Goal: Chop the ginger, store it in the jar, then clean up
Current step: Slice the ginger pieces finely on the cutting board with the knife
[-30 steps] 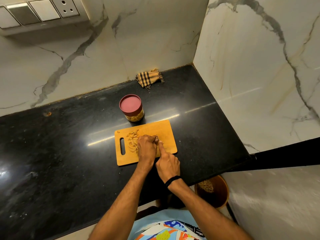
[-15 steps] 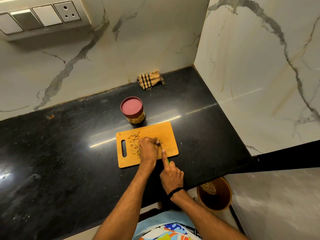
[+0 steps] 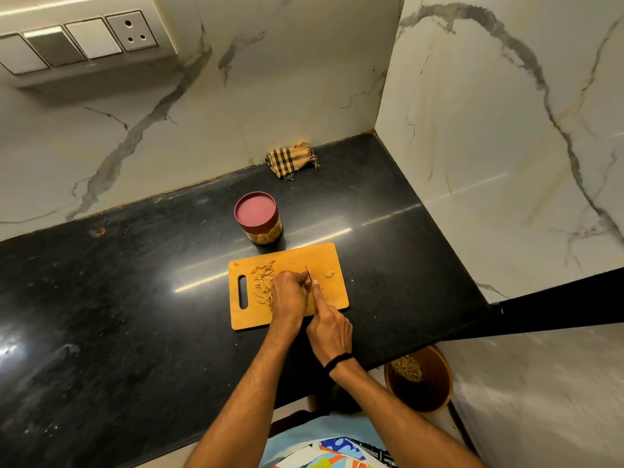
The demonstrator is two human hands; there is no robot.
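Pale ginger slivers (image 3: 262,286) on board (image 3: 325,259), just left of left grip (image 3: 288,296) — fingers curled, hold unclear; right grip (image 3: 330,327) clasping knife (image 3: 308,271).

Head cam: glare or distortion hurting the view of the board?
Head view: glare streak on the black counter skirts the cutting board; wide-angle bends counter edges; warm, dim light; knife blade mostly hidden by left hand and right hand.

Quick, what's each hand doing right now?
Left hand: curled, holding down ginger on the board.
Right hand: gripping the knife, forefinger along its blade.
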